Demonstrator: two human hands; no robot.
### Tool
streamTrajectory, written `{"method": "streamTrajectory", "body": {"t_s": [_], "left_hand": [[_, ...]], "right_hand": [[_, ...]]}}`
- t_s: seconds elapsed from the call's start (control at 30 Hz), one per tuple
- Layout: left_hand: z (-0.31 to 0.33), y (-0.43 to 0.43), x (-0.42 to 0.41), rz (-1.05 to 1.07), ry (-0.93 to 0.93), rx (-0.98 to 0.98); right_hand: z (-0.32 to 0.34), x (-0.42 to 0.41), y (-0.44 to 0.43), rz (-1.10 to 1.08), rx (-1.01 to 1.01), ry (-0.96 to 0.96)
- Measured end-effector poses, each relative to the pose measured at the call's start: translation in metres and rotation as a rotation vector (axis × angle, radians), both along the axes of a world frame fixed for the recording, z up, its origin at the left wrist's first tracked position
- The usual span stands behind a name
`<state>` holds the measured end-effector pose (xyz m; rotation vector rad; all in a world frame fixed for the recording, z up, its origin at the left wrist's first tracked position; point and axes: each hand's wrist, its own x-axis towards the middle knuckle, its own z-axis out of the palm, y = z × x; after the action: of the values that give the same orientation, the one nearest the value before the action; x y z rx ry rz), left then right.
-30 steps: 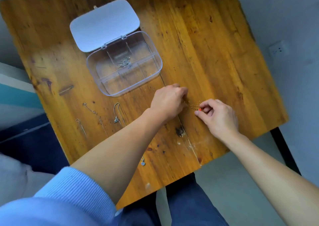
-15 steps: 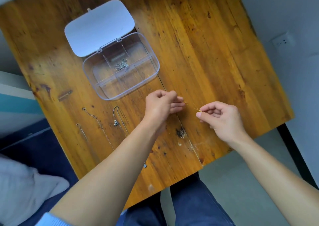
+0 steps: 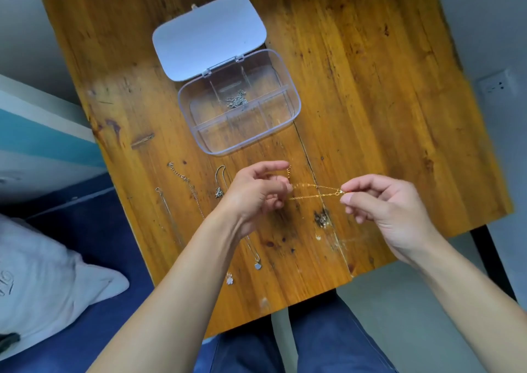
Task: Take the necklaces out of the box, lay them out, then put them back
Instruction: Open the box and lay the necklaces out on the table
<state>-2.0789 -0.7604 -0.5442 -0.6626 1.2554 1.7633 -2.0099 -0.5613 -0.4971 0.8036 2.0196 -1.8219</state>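
A thin gold necklace is stretched between my two hands just above the wooden table. My left hand pinches one end, with a short bit of chain hanging from the forefinger. My right hand pinches the clasp end between thumb and forefinger. Behind them stands a clear plastic box with its white lid flipped open; one silver necklace lies bunched in a back compartment. Three silver necklaces lie stretched out on the table left of my left hand, partly hidden by my forearm.
The table's near edge runs close under my forearms, with my blue trousers below it. A blue surface with a white pillow lies to the left. A wall socket sits on the wall at the right.
My hands have drawn apart, pulling the gold necklace out from a small bunch into a taut line. The view has shifted, so the box sits more to the centre.
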Motion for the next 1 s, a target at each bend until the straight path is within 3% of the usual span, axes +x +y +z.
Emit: {"method": "streamTrajectory", "body": {"t_s": [0.17,0.27,0.33,0.4,0.57,0.67,0.83,0.93,1.0], "left_hand": [[-0.002,-0.001,0.002,-0.426,0.298,-0.445],[-0.003,-0.003,0.001,-0.504,0.488,-0.816],[-0.002,-0.013,-0.003,-0.466,0.528,-0.912],[-0.003,-0.027,-0.006,-0.403,0.544,-0.792],[0.008,-0.067,-0.009,-0.317,0.413,-0.197],[0.007,-0.090,-0.009,-0.311,0.340,-0.058],[-0.004,-0.116,-0.009,-0.154,0.208,-0.063],[-0.010,-0.116,-0.009,-0.086,0.163,-0.190],[-0.016,-0.111,-0.010,-0.055,0.220,-0.384]], "right_hand": [[0.006,-0.009,-0.004,0.014,-0.054,0.052],[0.008,-0.010,-0.014,0.056,-0.050,0.076],[0.009,-0.012,-0.017,0.035,-0.056,0.100],[0.011,-0.013,-0.017,0.012,-0.068,0.116],[0.005,-0.018,-0.018,-0.099,-0.146,0.030],[-0.007,-0.019,-0.019,-0.158,-0.139,-0.058],[-0.028,-0.010,-0.026,-0.081,0.063,-0.152],[-0.038,0.002,-0.035,0.034,0.180,-0.193],[-0.044,0.011,-0.043,0.136,0.247,-0.207]]}}
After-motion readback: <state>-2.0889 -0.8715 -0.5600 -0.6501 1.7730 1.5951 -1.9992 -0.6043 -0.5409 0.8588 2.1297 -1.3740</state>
